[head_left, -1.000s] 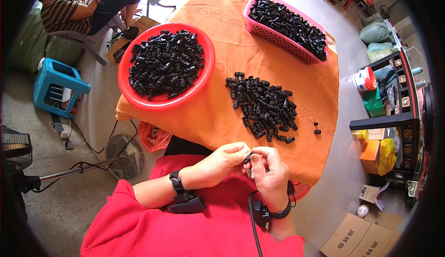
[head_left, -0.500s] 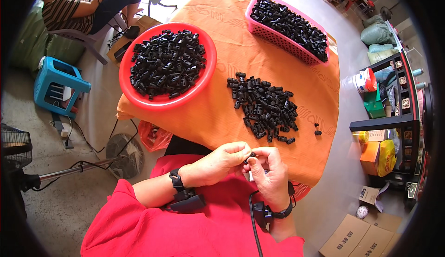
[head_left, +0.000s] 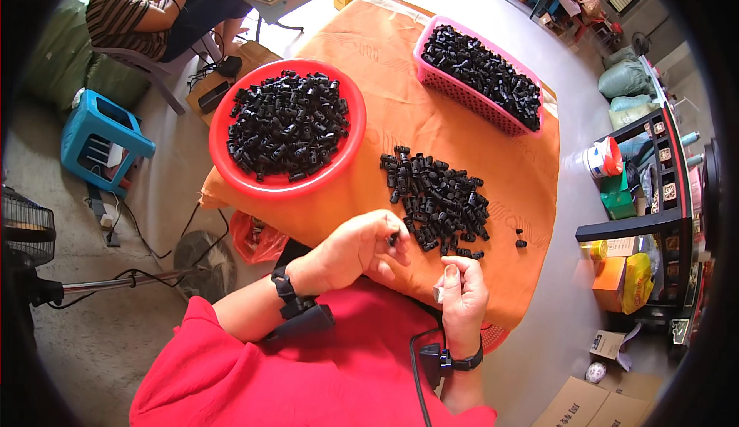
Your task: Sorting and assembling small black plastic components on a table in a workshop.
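My left hand (head_left: 356, 251) is raised near the front edge of the table, fingers curled around a small black plastic piece (head_left: 393, 238) that shows between thumb and fingertips. My right hand (head_left: 466, 298) is closed to its right, thumb against forefinger, with a small whitish-grey piece (head_left: 439, 295) sticking out; its kind cannot be made out. The hands are apart. Just beyond them lies a loose pile of short black cylindrical plastic pieces (head_left: 435, 200), resembling cord locks. Two stray black pieces (head_left: 520, 239) lie right of the pile.
A round red basin (head_left: 356, 146) full of black pieces stands left on the orange-covered table (head_left: 346, 50). A pink basket (head_left: 462, 109), also filled, stands at the far right. Blue stool (head_left: 96, 131) and fan (head_left: 27, 223) are at left; a person (head_left: 127, 23) sits beyond. A shelf (head_left: 639, 227) stands right.
My hands have come apart from their joint pinch. The left has moved up toward the pile with the black piece; the right has dropped slightly right. The view has shifted a little.
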`<state>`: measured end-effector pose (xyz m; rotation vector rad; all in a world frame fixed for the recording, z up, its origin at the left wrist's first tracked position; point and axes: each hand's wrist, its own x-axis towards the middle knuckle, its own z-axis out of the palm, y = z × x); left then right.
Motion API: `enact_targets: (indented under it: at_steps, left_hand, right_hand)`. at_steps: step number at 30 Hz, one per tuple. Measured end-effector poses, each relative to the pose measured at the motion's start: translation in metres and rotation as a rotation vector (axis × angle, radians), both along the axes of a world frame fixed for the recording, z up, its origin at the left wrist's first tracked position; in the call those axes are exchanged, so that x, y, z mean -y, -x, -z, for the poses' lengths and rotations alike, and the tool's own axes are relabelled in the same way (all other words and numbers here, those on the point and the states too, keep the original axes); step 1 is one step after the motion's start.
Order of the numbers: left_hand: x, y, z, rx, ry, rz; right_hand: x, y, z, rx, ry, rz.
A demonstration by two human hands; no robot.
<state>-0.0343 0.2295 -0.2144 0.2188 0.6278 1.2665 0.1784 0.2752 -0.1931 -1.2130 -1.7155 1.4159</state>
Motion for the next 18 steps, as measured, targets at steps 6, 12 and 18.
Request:
enact_targets:
  at_steps: [6,12,18]
  left_hand:
    - [-0.029,-0.003,-0.006,-1.365,-0.240,-0.074]
    - [-0.039,-0.011,0.011,-1.849,-0.372,-0.032]
    - [-0.036,-0.010,0.016,-1.943,-0.427,-0.006]
  right_hand:
    - [-0.002,-0.002,0.005,-0.013,0.016,0.030]
    - [-0.004,-0.003,0.007,-0.007,0.004,0.012]
    - [-0.003,-0.004,0.009,-0.024,-0.009,0.007]
